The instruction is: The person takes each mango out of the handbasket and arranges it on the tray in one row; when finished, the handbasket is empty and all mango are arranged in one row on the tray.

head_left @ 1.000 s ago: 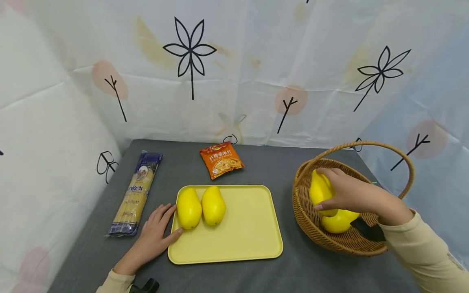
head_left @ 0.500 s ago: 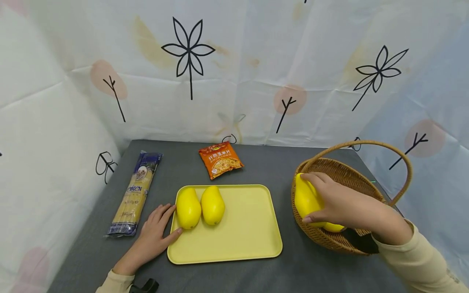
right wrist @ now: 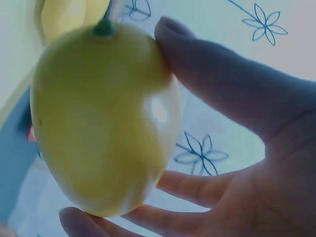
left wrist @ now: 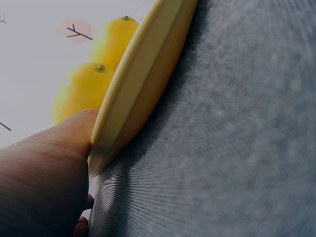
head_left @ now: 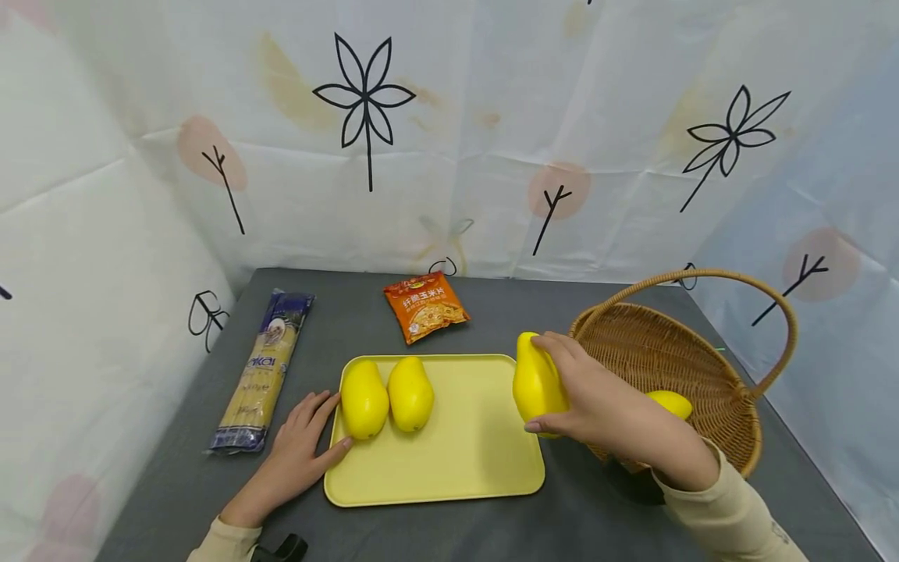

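**Yellow mango held over tray edge, two more on the tray**

Far left on the grey table [head_left: 576, 515]: a long pasta packet [head_left: 261, 370], lying flat. Just right of it, the left hand [head_left: 298, 449], flat on the table with relaxed, straight fingers, thumb tip against the near left corner of the yellow tray [head_left: 456, 460]; gripping nothing. Seen from the left wrist view as a thumb pressed to the tray rim [left wrist: 138, 94].

On the tray's left part, two yellow mangoes [head_left: 386, 396] side by side, touching each other, close to the left hand's fingers. Behind the tray, an orange snack packet [head_left: 424, 306], apart from it.

At the tray's right edge, in the air: a third mango [head_left: 535, 382], upright, gripped by the right hand [head_left: 597, 398], thumb on top and fingers curled underneath; same hold plain in the right wrist view, mango [right wrist: 103, 118] between thumb and fingertips [right wrist: 79, 219].

Furthest right, a wicker basket [head_left: 730, 437] with a tall hoop handle, tilted, one more mango [head_left: 670, 402] lying inside.
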### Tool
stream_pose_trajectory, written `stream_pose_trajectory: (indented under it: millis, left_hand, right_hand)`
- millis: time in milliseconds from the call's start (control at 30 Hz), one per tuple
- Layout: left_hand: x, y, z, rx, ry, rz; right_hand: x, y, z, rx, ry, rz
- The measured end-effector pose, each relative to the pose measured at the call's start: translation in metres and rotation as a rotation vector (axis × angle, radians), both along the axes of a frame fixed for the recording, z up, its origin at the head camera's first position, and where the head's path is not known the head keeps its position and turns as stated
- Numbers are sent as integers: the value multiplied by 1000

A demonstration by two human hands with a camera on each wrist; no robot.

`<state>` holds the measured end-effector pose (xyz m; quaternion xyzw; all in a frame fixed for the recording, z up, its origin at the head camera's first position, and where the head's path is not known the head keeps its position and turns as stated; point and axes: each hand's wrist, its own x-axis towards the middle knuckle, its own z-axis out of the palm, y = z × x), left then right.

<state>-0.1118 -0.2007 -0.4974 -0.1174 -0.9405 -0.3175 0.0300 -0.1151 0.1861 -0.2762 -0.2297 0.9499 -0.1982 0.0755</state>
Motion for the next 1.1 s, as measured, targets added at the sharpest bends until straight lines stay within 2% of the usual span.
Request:
stream_pose_trajectory:
  millis: [100, 300, 533, 667, 867, 1100]
  left_hand:
    - [0, 0, 0, -3, -5, 1]
    - [-1, 1, 0, -4, -3, 3]
    - [0, 0, 0, -1, -14, 10]
    - [-1, 0, 0, -1, -9, 9]
    - [-2, 1, -1, -9, -11, 8]
    - [-2, 1, -2, -14, -20, 18]
  right_hand:
    - [-2, -11, -14, 1, 4, 8]
    - [-5, -30, -40, -20, -35, -39]
    - [-11, -52, -70, -19, 2, -51]
    - [-17, -63, -85, -29, -16, -54]
    - [-29, -72, -103, -38, -46, -79]
    - [-37, -76, -116, -48, -106, -106]
